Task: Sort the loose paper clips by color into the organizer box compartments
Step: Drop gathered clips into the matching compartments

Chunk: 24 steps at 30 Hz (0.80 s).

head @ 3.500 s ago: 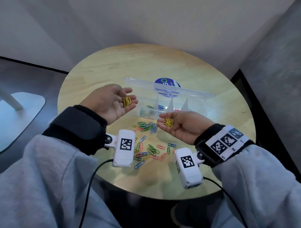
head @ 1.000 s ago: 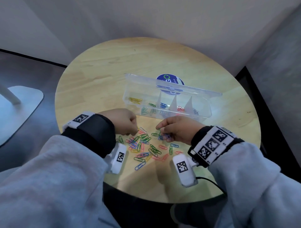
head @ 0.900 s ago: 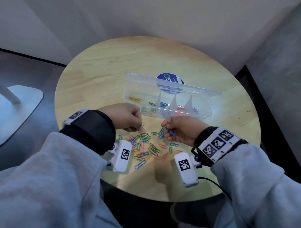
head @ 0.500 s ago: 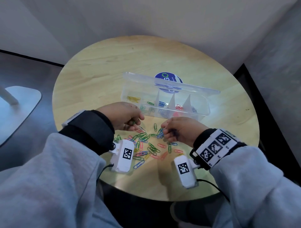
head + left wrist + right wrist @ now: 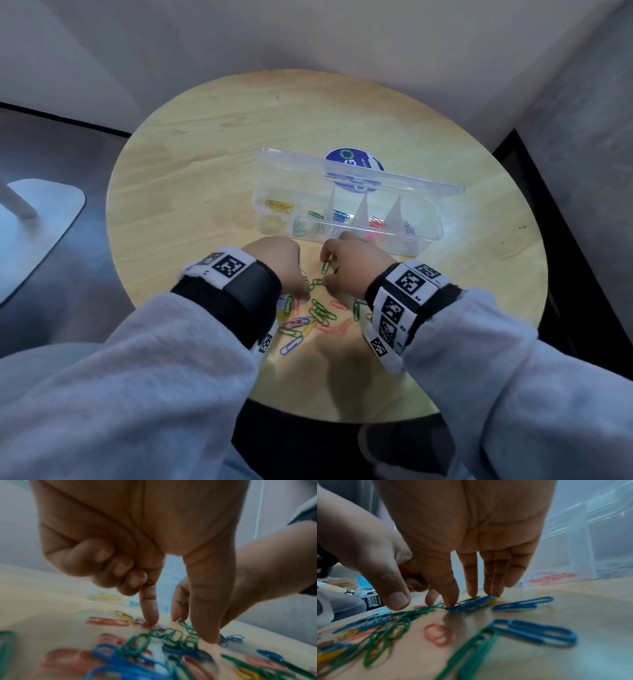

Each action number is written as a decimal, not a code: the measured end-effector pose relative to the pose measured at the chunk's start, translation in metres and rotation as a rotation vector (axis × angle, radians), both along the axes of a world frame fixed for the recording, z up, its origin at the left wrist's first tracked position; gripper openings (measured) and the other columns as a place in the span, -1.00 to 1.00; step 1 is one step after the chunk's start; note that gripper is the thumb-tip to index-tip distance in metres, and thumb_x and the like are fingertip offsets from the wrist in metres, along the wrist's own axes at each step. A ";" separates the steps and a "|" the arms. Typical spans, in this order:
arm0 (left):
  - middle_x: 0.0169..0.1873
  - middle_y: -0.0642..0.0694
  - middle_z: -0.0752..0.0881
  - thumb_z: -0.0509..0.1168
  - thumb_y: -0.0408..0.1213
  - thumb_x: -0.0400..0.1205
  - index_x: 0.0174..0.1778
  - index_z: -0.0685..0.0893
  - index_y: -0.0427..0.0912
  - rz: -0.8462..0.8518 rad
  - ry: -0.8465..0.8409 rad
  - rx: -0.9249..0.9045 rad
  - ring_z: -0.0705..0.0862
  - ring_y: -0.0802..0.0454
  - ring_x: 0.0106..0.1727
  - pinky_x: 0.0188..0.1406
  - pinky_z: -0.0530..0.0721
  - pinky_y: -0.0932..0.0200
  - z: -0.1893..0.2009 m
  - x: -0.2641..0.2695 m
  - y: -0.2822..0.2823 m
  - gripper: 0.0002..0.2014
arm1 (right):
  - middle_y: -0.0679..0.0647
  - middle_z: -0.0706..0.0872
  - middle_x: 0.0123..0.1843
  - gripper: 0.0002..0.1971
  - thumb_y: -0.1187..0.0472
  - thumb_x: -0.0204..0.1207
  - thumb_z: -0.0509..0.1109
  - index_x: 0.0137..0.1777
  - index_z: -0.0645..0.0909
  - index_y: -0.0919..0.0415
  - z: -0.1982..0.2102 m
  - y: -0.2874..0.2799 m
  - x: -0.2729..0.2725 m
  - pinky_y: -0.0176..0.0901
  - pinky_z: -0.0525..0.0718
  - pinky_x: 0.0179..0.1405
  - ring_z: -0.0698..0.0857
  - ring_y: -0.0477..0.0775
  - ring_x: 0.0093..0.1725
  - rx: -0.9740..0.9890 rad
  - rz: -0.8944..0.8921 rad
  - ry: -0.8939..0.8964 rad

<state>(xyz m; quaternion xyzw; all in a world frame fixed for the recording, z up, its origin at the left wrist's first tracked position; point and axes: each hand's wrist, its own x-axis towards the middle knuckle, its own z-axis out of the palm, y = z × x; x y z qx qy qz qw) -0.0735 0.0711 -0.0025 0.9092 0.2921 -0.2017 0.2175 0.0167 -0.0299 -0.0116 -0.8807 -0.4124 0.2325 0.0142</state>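
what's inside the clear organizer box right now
The box holds sorted clips: yellow at the left end, then green, blue, red, and a few dark ones at the right. The hands hide part of its near wall.

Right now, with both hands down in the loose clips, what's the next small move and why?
Probably pinch up the blue clips under the right hand. Its straight fingertips already press on them, and the organizer box just beyond already holds blue clips in one compartment. The left hand only touches the pile with forefinger and thumb, nothing gripped.
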 end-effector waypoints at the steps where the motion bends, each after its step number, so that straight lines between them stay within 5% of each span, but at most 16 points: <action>1: -0.05 -0.10 0.75 0.52 -0.04 0.37 0.01 0.70 -0.16 -0.016 0.004 0.019 0.69 -0.06 -0.03 -0.24 0.53 0.16 -0.001 0.001 -0.002 -0.62 | 0.05 0.51 0.24 -0.70 0.18 0.48 0.38 0.22 0.55 0.07 0.000 0.000 0.000 -0.10 0.57 0.15 0.56 0.11 0.22 0.009 0.020 0.001; 9: -0.02 -0.10 0.74 0.41 -0.19 0.50 0.00 0.70 -0.14 -0.138 0.033 0.097 0.69 -0.08 0.04 -0.25 0.45 0.20 -0.007 0.006 -0.004 -0.80 | -0.02 0.47 -0.05 -0.95 0.22 0.49 0.33 -0.10 0.53 0.06 -0.002 -0.003 0.000 -0.17 0.47 -0.08 0.49 0.03 -0.06 0.011 0.142 -0.025; 16: -0.11 -0.10 0.76 0.34 -0.27 0.50 -0.02 0.76 -0.20 -0.118 0.083 0.071 0.68 -0.06 -0.10 -0.27 0.51 0.18 -0.008 0.004 0.000 -0.81 | -0.02 0.53 -0.10 -0.86 0.27 0.37 0.41 -0.19 0.50 0.10 0.002 -0.004 -0.001 -0.18 0.53 -0.26 0.53 0.04 -0.11 -0.078 0.099 0.044; 20: -0.25 -0.09 0.67 0.37 -0.25 0.48 -0.11 0.75 -0.20 -0.096 0.085 -0.006 0.57 -0.05 -0.22 -0.28 0.49 0.21 -0.005 0.001 0.003 -0.85 | -0.09 0.56 -0.31 -0.90 0.26 0.35 0.44 -0.23 0.56 0.10 0.004 -0.008 0.001 -0.26 0.50 -0.40 0.57 0.01 -0.21 -0.052 0.049 0.120; 24: -0.36 0.00 0.67 0.45 -0.22 0.47 -0.28 0.66 -0.06 -0.009 -0.045 -0.228 0.57 0.05 -0.34 -0.26 0.52 0.26 0.009 -0.004 0.013 -0.91 | -0.14 0.58 -0.37 -0.84 0.23 0.36 0.49 -0.34 0.56 0.03 0.006 -0.012 0.010 -0.24 0.56 -0.27 0.57 -0.07 -0.29 0.038 -0.032 0.201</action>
